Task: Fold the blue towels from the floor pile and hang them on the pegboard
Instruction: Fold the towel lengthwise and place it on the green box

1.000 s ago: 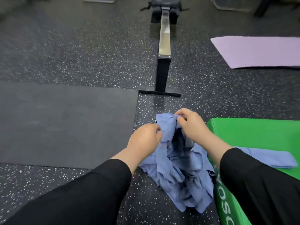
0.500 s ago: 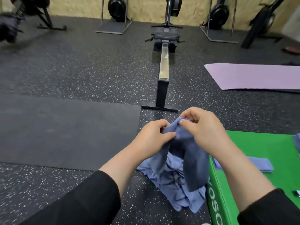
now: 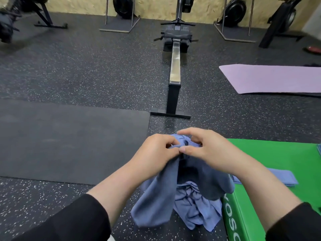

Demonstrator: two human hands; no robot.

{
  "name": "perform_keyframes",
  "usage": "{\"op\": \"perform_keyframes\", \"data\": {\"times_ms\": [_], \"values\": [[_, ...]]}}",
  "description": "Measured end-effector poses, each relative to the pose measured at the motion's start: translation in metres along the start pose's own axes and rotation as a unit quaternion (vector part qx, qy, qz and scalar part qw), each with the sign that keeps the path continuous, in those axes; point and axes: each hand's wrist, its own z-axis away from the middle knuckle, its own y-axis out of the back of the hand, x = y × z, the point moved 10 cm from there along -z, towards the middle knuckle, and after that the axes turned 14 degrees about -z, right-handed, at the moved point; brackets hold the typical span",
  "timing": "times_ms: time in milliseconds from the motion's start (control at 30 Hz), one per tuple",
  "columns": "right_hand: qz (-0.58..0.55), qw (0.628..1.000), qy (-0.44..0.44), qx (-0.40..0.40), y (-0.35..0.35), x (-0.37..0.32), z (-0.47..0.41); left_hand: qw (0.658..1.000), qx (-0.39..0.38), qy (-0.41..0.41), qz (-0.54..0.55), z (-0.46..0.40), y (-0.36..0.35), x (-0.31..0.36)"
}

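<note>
Above the floor pile (image 3: pixel 196 211), just beside the green foam box (image 3: pixel 271 173), both hands are holding one blue towel (image 3: pixel 156 199) up by its top edge. The left hand (image 3: pixel 156 152) is pinching the hem between thumb and curled fingers (image 3: pixel 171 142), and the right hand (image 3: pixel 206 150) is gripping the same edge just beside it, thumb pressed in and its other fingers arched narrowly over the cloth. The hands are almost touching.

Compared with a second ago, the towel is hanging higher and freer: it was bunched into the heap then, and now most of it is dangling clear, with only its lower part trailing close over the crumpled towels on the speckled floor. The hands are also sitting closer together on the hem than before. That suggests one towel is being separated from the rest and its edge is being sorted out, probably so the corners can be found before the first fold.

A folded towel (image 3: pixel 271 178) is lying on top of the green box to the right, so some of the work appears done. The pegboard is not in view. A rowing machine rail (image 3: pixel 175 66), a dark mat (image 3: pixel 69 140) and a purple mat (image 3: pixel 271 79) are lying beyond.
</note>
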Motion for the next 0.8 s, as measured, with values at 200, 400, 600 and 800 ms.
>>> {"op": "perform_keyframes", "data": {"times_ms": [200, 400, 600, 800], "values": [[0.026, 0.995, 0.000, 0.092, 0.024, 0.016, -0.008, 0.998, -0.034, 0.052, 0.017, -0.004, -0.005, -0.015], [0.049, 0.987, -0.062, 0.139, 0.047, 0.049, -0.002, 0.996, -0.058, 0.067, 0.011, -0.001, -0.007, -0.030], [-0.003, 0.999, -0.025, -0.021, 0.003, 0.034, -0.003, 0.998, -0.053, 0.010, 0.039, -0.007, -0.013, -0.003], [-0.012, 0.999, -0.043, 0.008, 0.011, 0.049, -0.004, 0.998, -0.043, 0.015, 0.034, -0.015, -0.018, 0.000]]}}
